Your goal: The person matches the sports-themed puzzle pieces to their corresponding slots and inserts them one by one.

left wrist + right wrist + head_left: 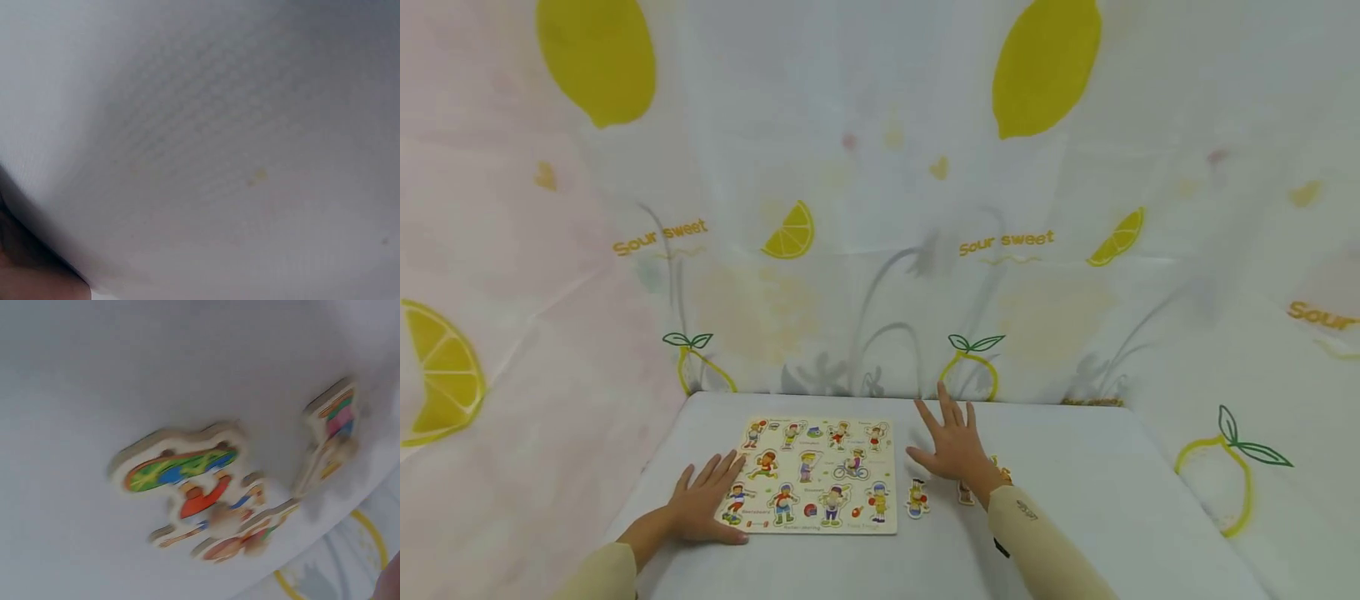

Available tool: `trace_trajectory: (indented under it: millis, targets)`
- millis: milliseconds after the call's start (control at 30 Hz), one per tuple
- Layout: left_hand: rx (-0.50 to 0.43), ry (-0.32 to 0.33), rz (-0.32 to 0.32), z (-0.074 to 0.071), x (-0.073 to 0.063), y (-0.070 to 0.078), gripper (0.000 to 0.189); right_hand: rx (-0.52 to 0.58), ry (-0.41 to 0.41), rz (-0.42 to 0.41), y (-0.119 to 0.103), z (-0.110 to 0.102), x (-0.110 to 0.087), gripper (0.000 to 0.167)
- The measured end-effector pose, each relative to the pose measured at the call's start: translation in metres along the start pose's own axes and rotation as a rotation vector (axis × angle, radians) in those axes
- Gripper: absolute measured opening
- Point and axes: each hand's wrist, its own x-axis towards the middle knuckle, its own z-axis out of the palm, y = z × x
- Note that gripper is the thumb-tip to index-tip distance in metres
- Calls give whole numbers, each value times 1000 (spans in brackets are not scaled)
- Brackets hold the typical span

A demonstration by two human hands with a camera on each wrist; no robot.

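A wooden puzzle board (844, 525) with pictures of children at sports lies flat on the left part of the table. My left hand (700, 507) rests at its left edge, fingers spread and straight; in the left wrist view only a bit of the hand (40, 286) shows. My right hand (955, 448) is right of the board with its fingers spread, holding nothing. Loose puzzle pieces lie near it: a figure piece (917, 498) beside the board and another (966, 493) partly behind the wrist. In the right wrist view a skateboarder piece (206, 500) touches or nearly touches a neighbouring piece.
A white cloth covers the table (1097, 500). Behind and at both sides hangs a curtain (880, 317) printed with lemons. A further piece (331, 437) lies apart from the skateboarder. The right forearm partly hides loose pieces in the head view.
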Motion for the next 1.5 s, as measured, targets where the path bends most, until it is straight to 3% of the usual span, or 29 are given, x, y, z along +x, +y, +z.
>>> trace_trajectory:
  millis: [300,467,633,733,967,1200,1333,1400,1500]
  targets:
    - [16,29,-1,-3,1,-1,131,43,29,83,50,-7,-16,80]
    - [36,-12,-25,10,0,1,135,53,3,141,69,-7,-38,82]
    - [49,9,-19,20,1,1,135,78,-11,194,88,-11,-56,81]
    - [38,19,-5,15,3,0,134,139,-9,218,98,-13,-62,79]
    - [66,41,14,2,5,-1,132,137,-23,265,119,-16,-75,82]
    - [67,6,1,-13,3,7,131,147,-54,327,129,-19,-91,86]
    - [67,-7,-16,-15,1,6,132,174,-7,358,129,-10,-94,93]
    - [52,7,-4,-12,0,4,131,240,39,395,124,-6,-93,92]
    - [11,36,34,-7,-3,2,130,436,38,513,112,-5,-89,79]
